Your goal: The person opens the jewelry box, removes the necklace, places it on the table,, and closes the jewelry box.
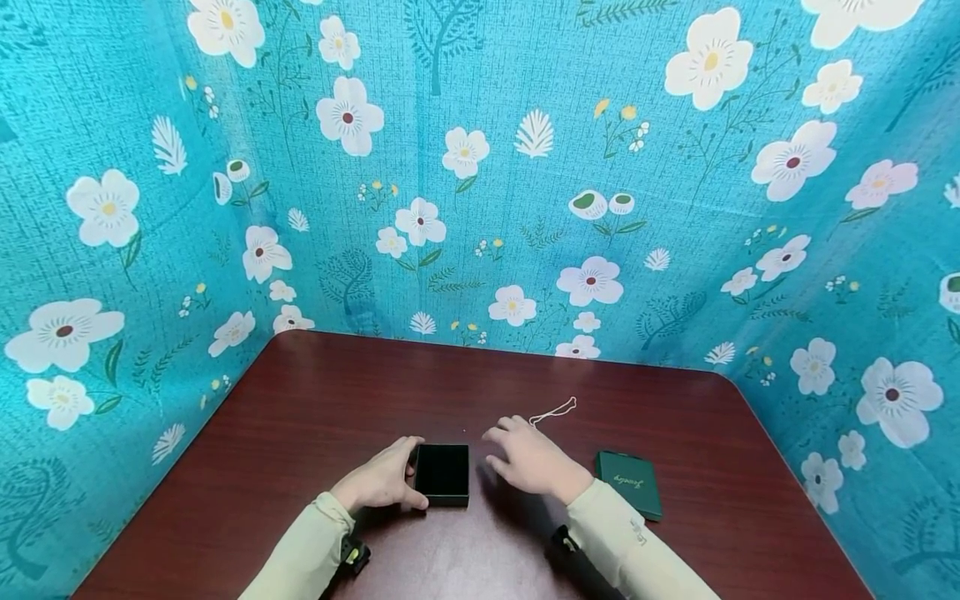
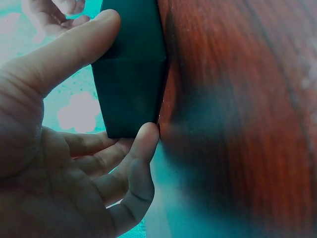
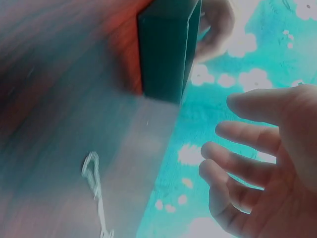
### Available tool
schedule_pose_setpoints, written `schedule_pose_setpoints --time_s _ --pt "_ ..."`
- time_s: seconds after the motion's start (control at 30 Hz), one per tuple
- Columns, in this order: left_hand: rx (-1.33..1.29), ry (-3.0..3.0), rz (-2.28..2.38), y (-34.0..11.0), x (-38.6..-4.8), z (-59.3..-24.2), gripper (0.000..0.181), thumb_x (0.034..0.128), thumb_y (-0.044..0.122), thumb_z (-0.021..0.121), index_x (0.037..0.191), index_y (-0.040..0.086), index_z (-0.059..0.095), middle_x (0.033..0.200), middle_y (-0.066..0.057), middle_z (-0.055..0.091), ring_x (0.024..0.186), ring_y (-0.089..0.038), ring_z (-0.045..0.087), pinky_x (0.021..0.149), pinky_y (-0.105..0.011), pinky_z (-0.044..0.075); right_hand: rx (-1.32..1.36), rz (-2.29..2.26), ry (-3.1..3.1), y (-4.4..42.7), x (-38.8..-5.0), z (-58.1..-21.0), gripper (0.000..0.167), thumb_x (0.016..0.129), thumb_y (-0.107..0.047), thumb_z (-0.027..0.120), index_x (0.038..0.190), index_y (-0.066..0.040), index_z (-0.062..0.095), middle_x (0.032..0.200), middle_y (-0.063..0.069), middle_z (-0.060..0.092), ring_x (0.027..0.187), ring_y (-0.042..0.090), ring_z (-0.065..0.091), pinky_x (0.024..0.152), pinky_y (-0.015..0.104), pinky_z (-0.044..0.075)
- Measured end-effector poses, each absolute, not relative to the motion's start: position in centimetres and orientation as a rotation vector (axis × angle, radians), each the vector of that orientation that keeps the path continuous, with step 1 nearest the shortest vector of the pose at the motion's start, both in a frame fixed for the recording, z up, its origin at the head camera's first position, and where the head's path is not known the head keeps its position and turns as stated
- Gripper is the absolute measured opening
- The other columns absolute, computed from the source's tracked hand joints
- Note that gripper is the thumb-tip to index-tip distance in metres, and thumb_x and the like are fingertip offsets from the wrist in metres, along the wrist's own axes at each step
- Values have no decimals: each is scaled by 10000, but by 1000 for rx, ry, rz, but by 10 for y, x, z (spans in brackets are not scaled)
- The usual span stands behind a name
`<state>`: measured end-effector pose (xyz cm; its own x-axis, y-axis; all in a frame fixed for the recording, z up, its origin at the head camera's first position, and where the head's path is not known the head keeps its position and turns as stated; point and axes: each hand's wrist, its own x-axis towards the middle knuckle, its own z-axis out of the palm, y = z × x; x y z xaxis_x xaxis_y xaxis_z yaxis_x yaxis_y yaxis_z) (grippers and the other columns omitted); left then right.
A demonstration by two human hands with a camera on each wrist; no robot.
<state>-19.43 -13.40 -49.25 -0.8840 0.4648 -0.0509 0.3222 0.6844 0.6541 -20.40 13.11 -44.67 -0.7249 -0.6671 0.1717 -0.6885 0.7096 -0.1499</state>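
Observation:
A small dark green open-topped box (image 1: 442, 502) with a black inside stands on the table. My left hand (image 1: 381, 481) grips it from the left, thumb at the near corner and fingers at the far side. In the left wrist view, the thumb and fingertips touch opposite ends of the box (image 2: 130, 96). To the right of the box, my right hand (image 1: 534, 460) hovers with loosely bent fingers and nothing in them. The right wrist view shows this hand (image 3: 270, 163) apart from the box (image 3: 162, 54). A thin whitish cord or chain (image 3: 101, 210) lies just beyond it.
A flat green jewelry box lid (image 1: 632, 485) with gold lettering lies right of my right forearm. The dark red wooden table (image 1: 315, 392) has rounded far corners. Blue flowered cloth (image 1: 480, 217) hangs behind it and along both sides.

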Motion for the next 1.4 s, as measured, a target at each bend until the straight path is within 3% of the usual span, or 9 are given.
schedule_pose_setpoints --time_s 0.27,0.5,0.87,1.1,1.4 --pt "653 2690 969 -135 -195 -492 886 632 249 858 1335 -33 399 936 -9 473 789 -129 485 715 -323 420 1004 355 -2848 164 -204 -445 344 855 -259 689 1117 -41 647 1035 50 583 942 199 516 829 372 457" --pt "662 2701 960 -135 -195 -493 871 636 255 853 1329 -29 407 943 -3 474 792 -122 487 720 -321 422 909 385 -2878 192 -204 -446 411 843 -286 701 1147 -18 631 1179 124 577 1097 290 502 916 436 427" --pt "629 2682 979 -134 -193 -494 876 639 247 860 1336 -28 406 993 -9 481 814 -129 495 726 -330 429 795 313 -2936 231 -202 -457 417 850 -308 693 1133 -7 637 1042 90 594 953 253 510 819 421 446" --pt "642 2679 975 -134 -193 -492 882 639 256 862 1336 -33 406 981 -2 480 807 -126 489 726 -329 425 649 347 -3036 259 -200 -460 613 817 -464 691 1205 1 599 1156 146 570 1080 336 482 895 537 391" --pt "640 2685 966 -135 -194 -490 880 634 251 866 1331 -35 410 959 -3 481 794 -119 487 727 -330 425 542 320 -3162 289 -192 -461 893 723 -636 682 1280 45 522 1250 204 499 1130 393 427 862 610 324"
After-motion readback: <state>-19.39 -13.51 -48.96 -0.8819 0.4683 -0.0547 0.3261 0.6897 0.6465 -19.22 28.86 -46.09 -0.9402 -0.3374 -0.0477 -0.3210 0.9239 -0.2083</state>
